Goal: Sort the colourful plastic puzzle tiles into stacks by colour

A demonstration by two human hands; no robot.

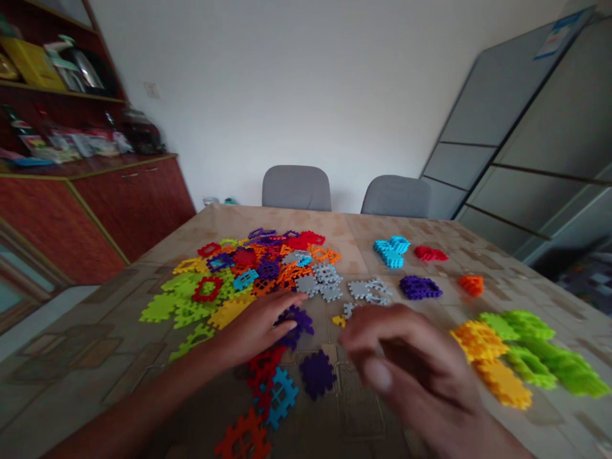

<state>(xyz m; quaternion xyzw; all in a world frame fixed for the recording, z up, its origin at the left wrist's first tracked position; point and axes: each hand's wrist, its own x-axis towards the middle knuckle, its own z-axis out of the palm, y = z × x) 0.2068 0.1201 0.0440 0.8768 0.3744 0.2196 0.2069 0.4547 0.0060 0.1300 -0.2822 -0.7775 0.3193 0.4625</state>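
Observation:
My left hand (268, 319) reaches over the near edge of a mixed heap of plastic interlocking building pieces (268, 264). Its thumb and fingers are apart, close to a purple piece (297, 326); whether it touches that piece I cannot tell. My right hand (415, 363) is above the table, slightly blurred, with curled fingers and the thumb drawn in. Anything between those fingertips is hidden. Just beyond it lie a small yellow piece (339, 320) and a grey group (370, 291). Between my hands a dark purple piece (318, 374) lies flat.
Right of the heap are light-blue (392, 251), red (430, 254), purple (421, 287), orange (471, 285), yellow (502, 382) and green (549, 354) groups. Nearer me lie a blue piece (282, 396) and an orange piece (245, 437). Two grey chairs (296, 188) stand behind the table.

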